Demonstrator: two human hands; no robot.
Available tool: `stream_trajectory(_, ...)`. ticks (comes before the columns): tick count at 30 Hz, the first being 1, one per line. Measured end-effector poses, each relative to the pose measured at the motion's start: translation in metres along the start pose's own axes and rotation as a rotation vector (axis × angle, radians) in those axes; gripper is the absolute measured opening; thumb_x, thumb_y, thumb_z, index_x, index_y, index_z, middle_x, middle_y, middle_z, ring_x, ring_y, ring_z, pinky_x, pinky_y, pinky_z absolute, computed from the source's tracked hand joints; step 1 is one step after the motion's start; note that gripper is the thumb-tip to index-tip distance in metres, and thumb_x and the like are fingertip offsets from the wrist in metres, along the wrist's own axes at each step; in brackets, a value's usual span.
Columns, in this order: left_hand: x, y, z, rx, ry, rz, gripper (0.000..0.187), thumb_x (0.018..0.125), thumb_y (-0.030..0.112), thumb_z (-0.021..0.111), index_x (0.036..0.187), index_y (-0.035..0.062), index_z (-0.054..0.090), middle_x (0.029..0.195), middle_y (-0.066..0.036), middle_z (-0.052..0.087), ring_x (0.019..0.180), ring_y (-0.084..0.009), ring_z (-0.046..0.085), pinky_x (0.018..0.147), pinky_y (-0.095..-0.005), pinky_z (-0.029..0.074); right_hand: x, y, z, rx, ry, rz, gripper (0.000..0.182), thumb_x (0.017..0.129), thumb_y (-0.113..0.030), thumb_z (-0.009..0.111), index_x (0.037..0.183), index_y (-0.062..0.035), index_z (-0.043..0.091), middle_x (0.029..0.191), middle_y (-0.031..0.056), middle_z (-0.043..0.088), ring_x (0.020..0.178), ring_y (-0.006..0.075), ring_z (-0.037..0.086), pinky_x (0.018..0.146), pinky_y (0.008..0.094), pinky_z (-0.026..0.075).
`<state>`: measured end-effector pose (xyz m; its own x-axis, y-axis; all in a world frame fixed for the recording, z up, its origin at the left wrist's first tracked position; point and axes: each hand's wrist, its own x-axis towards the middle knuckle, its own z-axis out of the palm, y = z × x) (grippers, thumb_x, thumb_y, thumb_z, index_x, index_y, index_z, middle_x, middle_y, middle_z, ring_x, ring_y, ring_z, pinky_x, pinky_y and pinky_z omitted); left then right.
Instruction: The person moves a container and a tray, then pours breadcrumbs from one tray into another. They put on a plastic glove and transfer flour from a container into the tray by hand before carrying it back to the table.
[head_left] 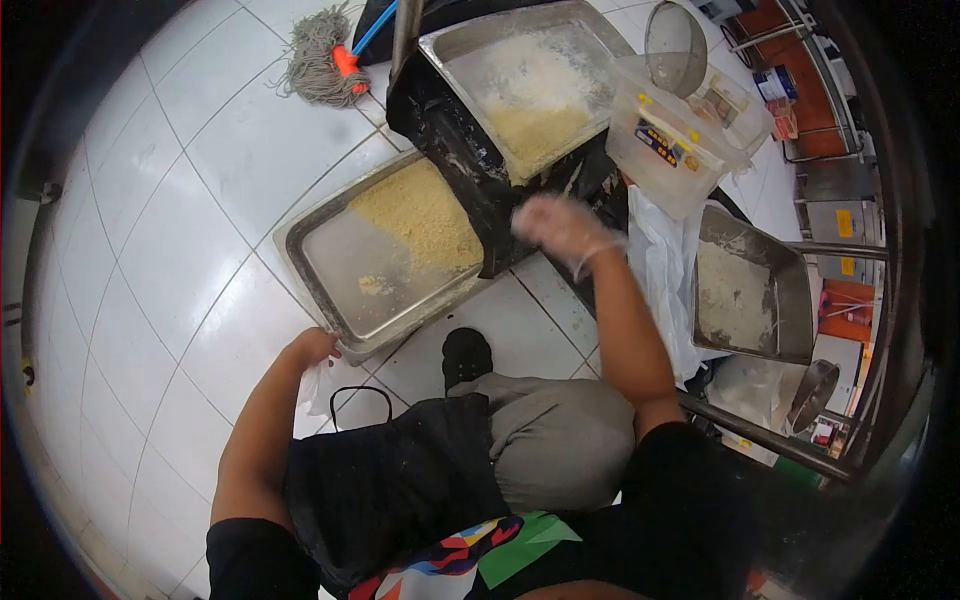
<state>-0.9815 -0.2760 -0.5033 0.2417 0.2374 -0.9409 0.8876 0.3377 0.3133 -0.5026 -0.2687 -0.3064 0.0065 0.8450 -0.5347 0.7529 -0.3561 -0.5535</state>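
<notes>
My right hand (560, 225), in a clear plastic glove and blurred by motion, is over the black plastic sheet (440, 130) between two metal trays. Its fingers are too smeared to read. My left hand (316, 346) is at the near left corner of the lower metal tray (300, 262), its fingers curled, with thin clear plastic (318, 388) hanging below; what it grips is hard to make out. Yellowish crumbs (425, 215) fill the far right part of that tray. The upper metal tray (455, 75) holds white powder (545, 70) and yellowish crumbs (535, 135).
A clear plastic tub (665, 150) and a round sieve (676, 48) are at the upper right. Below them stands a deep metal pan (785, 300) with pale powder, beside a white plastic bag (665, 270). A mop (318, 62) lies on the tiled floor (170, 230). A metal rail (765, 435) runs at right.
</notes>
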Motion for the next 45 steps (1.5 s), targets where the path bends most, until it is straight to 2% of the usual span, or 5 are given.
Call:
stream_trajectory(5, -0.006, 0.003, 0.000, -0.022, 0.059, -0.002, 0.048, 0.100, 0.035, 0.046, 0.112, -0.0087, 0.061, 0.095, -0.015, 0.072, 0.072, -0.0248, 0.070, 0.064, -0.0398, 0.051, 0.155, 0.089, -0.086, 0.029, 0.577, -0.066, 0.039, 0.087, -0.039, 0.057, 0.105, -0.0068, 0.067, 0.102, 0.0191, 0.068, 0.098, 0.0343, 0.064, 0.087, 0.0398, 0.049)
stream_trajectory(11, 0.006, -0.006, -0.001, -0.116, 0.055, -0.014, 0.045, 0.099, 0.033, 0.049, 0.107, -0.0083, 0.064, 0.095, -0.014, 0.072, 0.073, -0.0240, 0.071, 0.071, -0.0402, 0.053, 0.220, 0.096, -0.122, -1.306, -0.123, -0.291, 0.040, 0.091, -0.035, 0.051, 0.102, 0.0014, 0.065, 0.102, 0.0215, 0.066, 0.098, 0.0326, 0.064, 0.084, 0.0394, 0.050)
stream_trajectory(26, 0.012, -0.001, -0.022, 0.044, -0.134, -0.016, 0.045, 0.100, 0.031, 0.050, 0.110, -0.0104, 0.063, 0.107, -0.018, 0.069, 0.085, -0.0252, 0.070, 0.079, -0.0371, 0.054, 0.150, -0.008, -0.091, 0.431, -0.290, 0.357, 0.057, 0.082, -0.035, 0.069, 0.131, -0.0097, 0.053, 0.128, 0.0135, 0.056, 0.118, 0.0286, 0.054, 0.104, 0.0364, 0.045)
stream_trajectory(30, -0.001, 0.012, -0.026, 0.051, -0.137, -0.012, 0.046, 0.099, 0.033, 0.051, 0.111, -0.0105, 0.062, 0.107, -0.018, 0.070, 0.086, -0.0261, 0.070, 0.079, -0.0372, 0.054, 0.152, 0.009, -0.100, -0.161, -0.341, -0.383, 0.053, 0.087, -0.038, 0.063, 0.130, -0.0087, 0.054, 0.127, 0.0126, 0.055, 0.115, 0.0265, 0.056, 0.093, 0.0394, 0.051)
stream_trajectory(45, 0.007, 0.003, -0.024, 0.149, -0.122, 0.014, 0.046, 0.098, 0.034, 0.051, 0.110, -0.0089, 0.063, 0.106, -0.017, 0.070, 0.085, -0.0255, 0.070, 0.082, -0.0376, 0.053, 0.208, 0.011, -0.050, -0.195, 0.047, 0.027, 0.047, 0.095, -0.041, 0.043, 0.121, -0.0054, 0.059, 0.125, 0.0165, 0.060, 0.117, 0.0342, 0.055, 0.100, 0.0440, 0.042)
